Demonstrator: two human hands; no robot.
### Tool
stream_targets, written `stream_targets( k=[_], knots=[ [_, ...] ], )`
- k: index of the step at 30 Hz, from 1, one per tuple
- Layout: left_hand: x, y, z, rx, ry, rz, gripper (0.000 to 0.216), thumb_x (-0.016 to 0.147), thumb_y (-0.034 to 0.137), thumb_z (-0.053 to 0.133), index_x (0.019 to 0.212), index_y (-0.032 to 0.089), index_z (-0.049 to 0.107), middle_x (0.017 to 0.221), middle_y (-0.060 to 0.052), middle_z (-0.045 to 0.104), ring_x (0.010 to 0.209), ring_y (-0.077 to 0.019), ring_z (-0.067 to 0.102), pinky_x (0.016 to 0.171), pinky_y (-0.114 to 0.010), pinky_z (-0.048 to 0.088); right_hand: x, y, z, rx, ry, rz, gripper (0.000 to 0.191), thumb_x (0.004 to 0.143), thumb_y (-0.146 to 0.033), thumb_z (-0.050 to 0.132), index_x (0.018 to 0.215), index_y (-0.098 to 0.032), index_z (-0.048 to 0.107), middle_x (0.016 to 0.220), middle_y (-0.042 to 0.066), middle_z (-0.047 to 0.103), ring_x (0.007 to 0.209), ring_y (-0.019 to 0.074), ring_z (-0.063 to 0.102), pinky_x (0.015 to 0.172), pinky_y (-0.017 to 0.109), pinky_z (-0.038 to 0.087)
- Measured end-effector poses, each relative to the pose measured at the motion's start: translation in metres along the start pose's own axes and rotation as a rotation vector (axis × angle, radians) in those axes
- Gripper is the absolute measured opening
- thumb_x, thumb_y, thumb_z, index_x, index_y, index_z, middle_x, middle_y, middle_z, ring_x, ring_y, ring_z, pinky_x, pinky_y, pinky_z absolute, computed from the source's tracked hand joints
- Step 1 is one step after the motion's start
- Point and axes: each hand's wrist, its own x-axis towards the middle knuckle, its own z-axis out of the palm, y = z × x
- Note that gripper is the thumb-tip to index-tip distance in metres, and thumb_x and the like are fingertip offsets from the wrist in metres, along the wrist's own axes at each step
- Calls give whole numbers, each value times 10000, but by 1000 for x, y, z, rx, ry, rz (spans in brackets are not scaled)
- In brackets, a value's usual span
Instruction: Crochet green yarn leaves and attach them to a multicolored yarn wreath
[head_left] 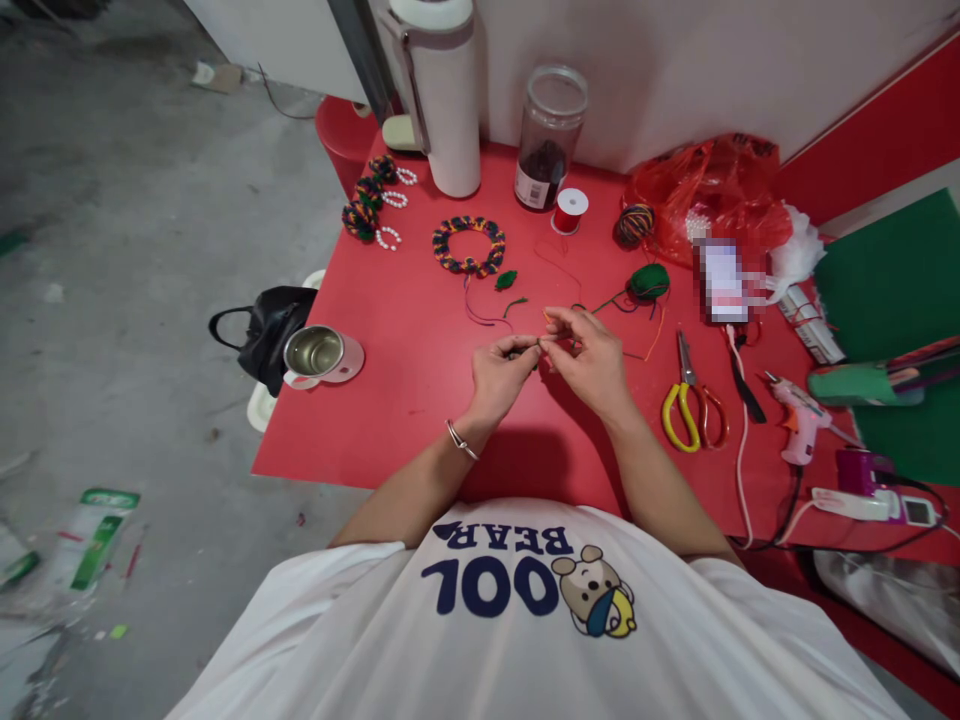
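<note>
Above the red table my two hands meet at the fingertips. My left hand (501, 378) is closed in a pinch around a small dark green yarn piece (517, 352), mostly hidden by the fingers. My right hand (589, 362) is also closed, thumb and fingertips together at the edge of that piece; what it grips is too small to make out. A green yarn ball (649, 283) lies beyond the right hand, with a strand running towards it. Past the fingers are a green leaf-shaped piece (506, 281), a short green scrap (515, 306) and a multicoloured crocheted ring (469, 247).
Scissors (684, 400) and a pink glue gun (804, 415) lie to the right. A mug (322, 356) stands near the left edge. Along the back are a white tumbler (450, 110), a clear jar (551, 135), a red thread spool (570, 210) and a red plastic bag (705, 180).
</note>
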Motion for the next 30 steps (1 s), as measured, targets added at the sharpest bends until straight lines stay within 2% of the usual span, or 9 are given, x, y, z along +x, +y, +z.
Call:
stream_targets(
  k=[15, 30],
  knots=[
    [3, -6, 0, -12, 11, 18, 185, 699, 289, 797, 822, 156, 835, 580, 21, 625, 489, -61, 453, 502, -216, 368, 0, -5, 1, -96, -11, -74, 373, 909, -166, 640, 1255, -283, 715, 1055, 52, 753, 918, 192, 728, 887, 373, 626],
    [0, 2, 0, 35, 0, 14, 210, 707, 310, 793, 837, 146, 815, 542, 20, 633, 451, -73, 502, 456, -209, 379, 0, 0, -2, -38, 6, -2, 340, 905, -201, 680, 1231, -281, 732, 1092, 53, 776, 941, 192, 750, 876, 375, 629]
  ],
)
